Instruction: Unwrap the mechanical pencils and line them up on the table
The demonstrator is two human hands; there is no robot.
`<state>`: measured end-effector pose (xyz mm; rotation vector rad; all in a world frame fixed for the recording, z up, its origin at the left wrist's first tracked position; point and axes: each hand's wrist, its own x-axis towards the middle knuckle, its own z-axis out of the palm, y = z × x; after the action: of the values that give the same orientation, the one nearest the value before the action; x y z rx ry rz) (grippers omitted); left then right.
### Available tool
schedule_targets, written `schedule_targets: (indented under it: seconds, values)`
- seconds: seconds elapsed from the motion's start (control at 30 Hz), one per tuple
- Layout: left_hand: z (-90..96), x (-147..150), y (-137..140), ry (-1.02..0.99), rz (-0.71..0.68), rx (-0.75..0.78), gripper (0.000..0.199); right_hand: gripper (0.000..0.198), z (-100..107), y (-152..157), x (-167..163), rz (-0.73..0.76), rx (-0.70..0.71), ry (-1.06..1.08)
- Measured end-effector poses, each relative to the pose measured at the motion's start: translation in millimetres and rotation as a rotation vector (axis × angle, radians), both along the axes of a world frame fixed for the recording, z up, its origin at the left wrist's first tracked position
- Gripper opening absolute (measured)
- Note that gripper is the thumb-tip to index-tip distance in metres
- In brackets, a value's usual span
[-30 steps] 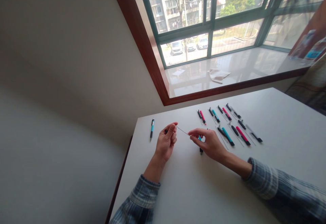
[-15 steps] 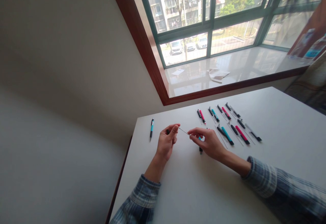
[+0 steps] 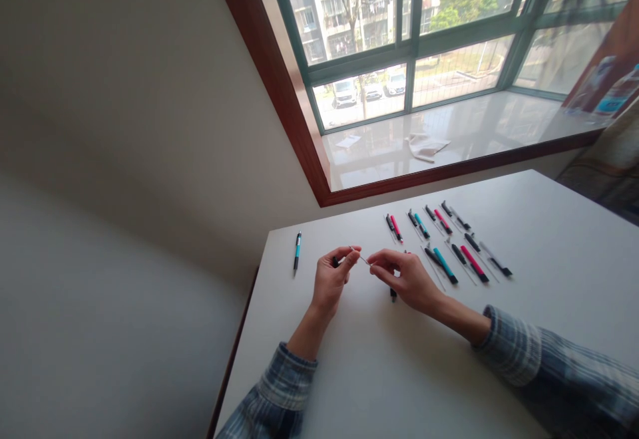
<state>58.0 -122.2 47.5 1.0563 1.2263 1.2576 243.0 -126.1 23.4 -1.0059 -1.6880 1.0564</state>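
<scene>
A thin pale pen refill spans the gap between my hands above the table. My left hand is closed, thumb and fingertips at the refill's left end, with a small black pen part tucked in its fingers. My right hand pinches the refill's other end. Under my right hand lies a pen piece with a black end, mostly hidden by the fingers. On the left of the table rests a whole blue and black pen.
Pen parts lie in two rows to the right: black pieces, pink barrels, blue barrels and thin refills. The white table meets a wall and a windowsill holding a crumpled sheet.
My left hand has shifted right toward my right hand, so less of the refill shows between them. My right hand has hardly moved.
</scene>
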Motion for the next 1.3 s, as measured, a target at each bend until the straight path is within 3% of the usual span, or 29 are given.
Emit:
schedule_targets:
  seconds: [0.17, 0.33, 0.47, 0.6, 0.77, 1.3]
  values:
    - [1.6, -1, -1, 0.02, -0.029, 0.008, 0.05, 0.017, 1, 2, 3, -0.026, 0.006, 0.003]
    - [-5.7, 2, -4, 0.038, -0.085, 0.039, 0.021, 0.02, 4, 7, 8, -0.063, -0.035, 0.094]
    - [-9.4, 5, -7, 0.194, -0.127, 0.129, 0.009, 0.024, 6, 12, 12, -0.078, -0.084, 0.192]
    - [-8.2, 6, -9, 0.355, -0.197, 0.217, 0.014, 0.027, 5, 15, 12, -0.066, -0.092, 0.304]
    - [-9.8, 7, -9, 0.406, -0.205, 0.239, 0.018, 0.029, 3, 16, 11, -0.053, -0.076, 0.38]
    - [-9.5, 7, -9, 0.531, -0.239, 0.239, 0.013, 0.025, 4, 15, 14, -0.116, -0.056, 0.315]
